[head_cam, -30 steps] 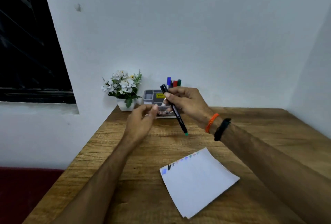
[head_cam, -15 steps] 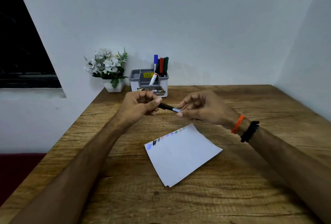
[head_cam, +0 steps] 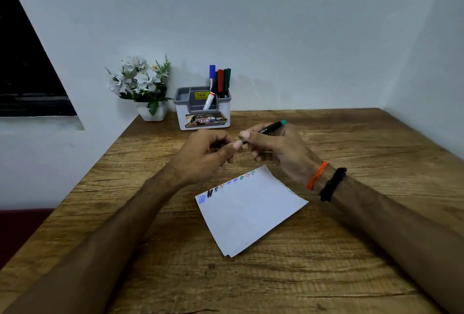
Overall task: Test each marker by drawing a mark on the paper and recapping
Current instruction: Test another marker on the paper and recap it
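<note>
Filling the lower two thirds of the frame, a wooden table [head_cam: 351, 251] runs back to a white wall. Two bare forearms reach in from the bottom corners and meet above the table at centre frame. Below them, slightly right of centre, lies a white sheet of paper [head_cam: 251, 210], turned at an angle, with a row of small coloured marks along its upper left edge. At the table's far edge, upper centre, stands a grey-and-white organiser [head_cam: 203, 118] holding several upright markers [head_cam: 221, 80] with blue, red and green caps; a small white pot of white flowers [head_cam: 143, 82] sits just to its left. The right hand [head_cam: 278, 150], with an orange band and a black band on its wrist, has its fingers curled round a black marker [head_cam: 270, 128], whose teal end points up and to the right. The left hand [head_cam: 208, 153] pinches its thumb and fingers together at the marker's near end, touching the right hand's fingertips; whether it holds a cap there cannot be told.
</note>
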Available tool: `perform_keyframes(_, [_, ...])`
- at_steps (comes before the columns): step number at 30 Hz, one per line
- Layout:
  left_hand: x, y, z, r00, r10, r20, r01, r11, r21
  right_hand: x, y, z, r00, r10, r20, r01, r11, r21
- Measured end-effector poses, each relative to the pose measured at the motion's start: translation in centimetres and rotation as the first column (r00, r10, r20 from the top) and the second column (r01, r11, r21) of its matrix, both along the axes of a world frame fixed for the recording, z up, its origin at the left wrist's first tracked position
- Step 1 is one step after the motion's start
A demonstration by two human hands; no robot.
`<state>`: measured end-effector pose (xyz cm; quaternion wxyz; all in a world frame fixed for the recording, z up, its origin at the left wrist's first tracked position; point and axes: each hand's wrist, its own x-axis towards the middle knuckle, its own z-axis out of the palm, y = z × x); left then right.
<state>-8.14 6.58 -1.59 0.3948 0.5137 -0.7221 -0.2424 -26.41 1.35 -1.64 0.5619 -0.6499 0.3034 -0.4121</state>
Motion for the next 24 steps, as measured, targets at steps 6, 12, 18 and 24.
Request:
perform_keyframes(6, [-0.2, 0.2, -0.4, 0.993, -0.011, 0.118, 0.024, 0.994, -0.105, 0.5, 0.7, -0.2, 0.998, 0.059, -0.014, -0.059, 0.998, -0.013])
perform_keyframes(12, [-0.4, 0.4, -0.4, 0.981, -0.021, 0.195, 0.050, 0.988, -0.146, 0.7, 0.8, -0.3, 0.999, 0.049, -0.013, -0.050, 0.998, -0.034])
perform_keyframes(18, [-1.0, 0.5, -0.5, 0.990, -0.045, 0.134, 0.066, 0.984, -0.163, 0.6, 0.6, -0.5, 0.994, 0.094, 0.054, -0.094, 0.996, -0.008])
perform_keyframes(24, [-1.1, 0.6, -0.3, 0.990, -0.046, 0.134, 0.077, 0.968, -0.237, 1.1, 0.4, -0.3, 0.979, 0.133, 0.155, -0.141, 0.989, 0.042])
